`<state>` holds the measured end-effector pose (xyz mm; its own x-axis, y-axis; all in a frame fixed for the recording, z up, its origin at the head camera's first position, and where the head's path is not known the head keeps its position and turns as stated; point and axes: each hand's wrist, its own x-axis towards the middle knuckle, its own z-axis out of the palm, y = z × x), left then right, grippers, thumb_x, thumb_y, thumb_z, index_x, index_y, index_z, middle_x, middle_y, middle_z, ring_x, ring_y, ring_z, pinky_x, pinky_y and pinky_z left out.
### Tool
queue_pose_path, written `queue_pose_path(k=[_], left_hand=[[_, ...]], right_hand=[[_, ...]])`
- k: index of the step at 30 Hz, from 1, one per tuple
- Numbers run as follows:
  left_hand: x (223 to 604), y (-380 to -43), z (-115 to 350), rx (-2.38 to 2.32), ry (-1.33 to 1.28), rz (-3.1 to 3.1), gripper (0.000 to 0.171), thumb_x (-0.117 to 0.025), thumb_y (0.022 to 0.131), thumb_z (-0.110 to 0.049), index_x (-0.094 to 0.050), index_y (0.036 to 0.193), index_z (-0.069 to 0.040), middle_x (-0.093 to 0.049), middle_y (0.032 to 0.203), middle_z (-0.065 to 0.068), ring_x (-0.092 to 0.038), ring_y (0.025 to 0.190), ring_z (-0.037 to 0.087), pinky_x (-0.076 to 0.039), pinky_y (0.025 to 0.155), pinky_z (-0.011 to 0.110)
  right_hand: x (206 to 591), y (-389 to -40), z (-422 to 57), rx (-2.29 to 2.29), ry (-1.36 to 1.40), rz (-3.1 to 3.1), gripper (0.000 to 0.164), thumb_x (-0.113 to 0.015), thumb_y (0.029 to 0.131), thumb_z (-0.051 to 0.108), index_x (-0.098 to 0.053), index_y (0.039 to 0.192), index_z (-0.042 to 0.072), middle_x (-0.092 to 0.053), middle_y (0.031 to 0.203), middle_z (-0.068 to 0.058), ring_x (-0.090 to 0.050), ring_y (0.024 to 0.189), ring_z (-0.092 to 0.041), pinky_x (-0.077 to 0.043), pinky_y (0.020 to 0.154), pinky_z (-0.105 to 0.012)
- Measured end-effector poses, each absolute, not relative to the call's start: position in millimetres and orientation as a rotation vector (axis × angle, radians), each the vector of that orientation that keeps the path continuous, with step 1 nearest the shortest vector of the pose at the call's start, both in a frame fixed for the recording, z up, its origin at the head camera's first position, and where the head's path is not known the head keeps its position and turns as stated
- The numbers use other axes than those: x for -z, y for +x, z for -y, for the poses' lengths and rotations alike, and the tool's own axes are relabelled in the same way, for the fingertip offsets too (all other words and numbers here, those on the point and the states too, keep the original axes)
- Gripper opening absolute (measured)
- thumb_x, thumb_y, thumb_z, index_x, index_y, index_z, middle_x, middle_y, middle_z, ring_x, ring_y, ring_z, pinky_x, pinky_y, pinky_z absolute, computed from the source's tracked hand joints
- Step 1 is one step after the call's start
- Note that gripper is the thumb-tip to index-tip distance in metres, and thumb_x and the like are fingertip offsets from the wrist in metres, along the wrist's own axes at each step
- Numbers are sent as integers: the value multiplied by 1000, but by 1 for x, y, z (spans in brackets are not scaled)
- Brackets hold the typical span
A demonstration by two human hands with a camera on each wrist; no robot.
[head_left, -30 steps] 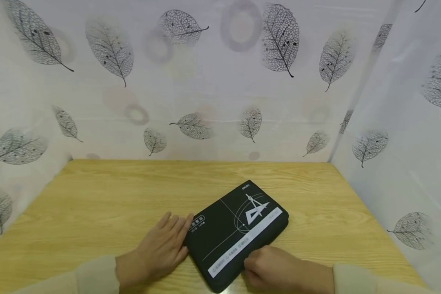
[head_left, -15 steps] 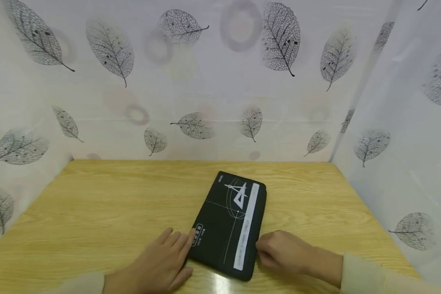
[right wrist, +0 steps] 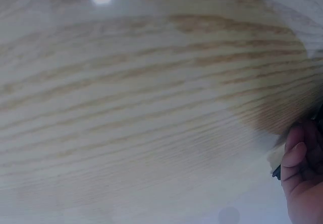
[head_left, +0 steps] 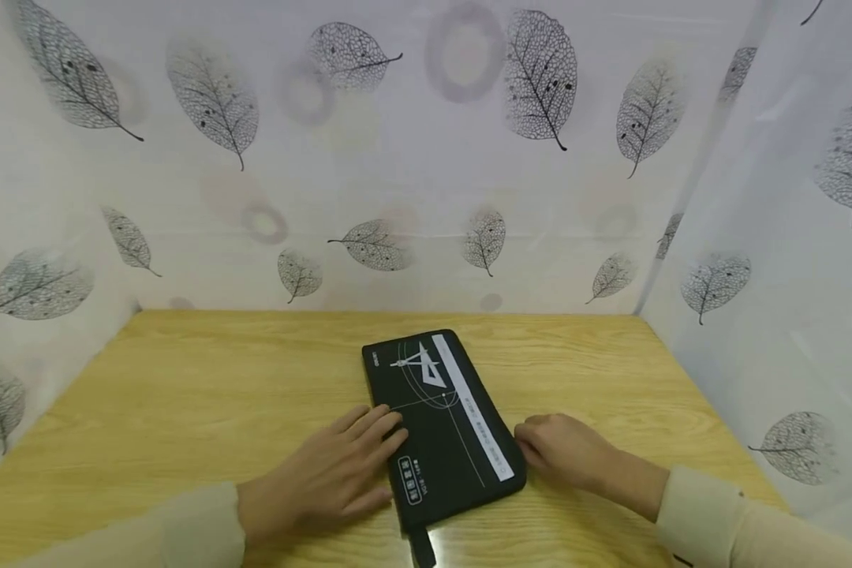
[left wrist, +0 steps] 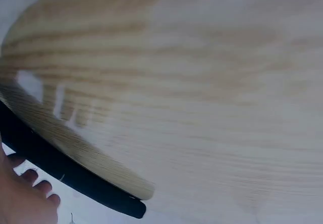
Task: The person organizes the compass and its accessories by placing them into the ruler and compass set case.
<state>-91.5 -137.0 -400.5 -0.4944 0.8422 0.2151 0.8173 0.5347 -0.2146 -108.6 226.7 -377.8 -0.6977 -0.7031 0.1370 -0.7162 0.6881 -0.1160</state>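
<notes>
A black zip case (head_left: 443,442) lies slanted on the table, printed with a white compass and set square and a white label strip along its right side. My left hand (head_left: 326,473) rests on its left edge, fingers extended over the cover and thumb beside it. The left wrist view shows the case's dark side (left wrist: 75,176) with fingertips beyond it. At the near right corner, my right hand (head_left: 571,451) has its fingers curled and pinches at the zipped side; the zipper pull itself is hidden. A short black strap (head_left: 422,546) sticks out from the near left corner.
The wood-grain table (head_left: 206,371) reaches back to a pale leaf-patterned curtain (head_left: 412,158) that also encloses both sides. Light glares off the tabletop near the strap.
The case has turned counterclockwise, its far end swinging left. My right hand has moved along its side to the near corner. My left hand now reaches farther up the left edge. The strap has appeared.
</notes>
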Motion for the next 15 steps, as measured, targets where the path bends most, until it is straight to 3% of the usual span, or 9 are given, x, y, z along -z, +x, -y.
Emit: queue_pose_path(k=[7,15], left_hand=[[403,-97,128,-87,-1450,2557,70,-31,103,-58,-42,150,-8,-44,152,12,-41,142,31,-34,119,41],[406,-95,127,-66,-1421,2569,70,-32,103,-58,-42,150,-8,-44,152,13,-40,142,30,-32,120,41]], right_hand=[[380,-106,-231,-247,1222,2754,17,-70,86,9,-60,74,18,-56,66,12,-44,60,5,-43,52,-18],[385,-92,-242,-386,1420,2609,29,-69,76,2,-51,65,22,-42,61,19,-27,59,11,-28,49,-5]])
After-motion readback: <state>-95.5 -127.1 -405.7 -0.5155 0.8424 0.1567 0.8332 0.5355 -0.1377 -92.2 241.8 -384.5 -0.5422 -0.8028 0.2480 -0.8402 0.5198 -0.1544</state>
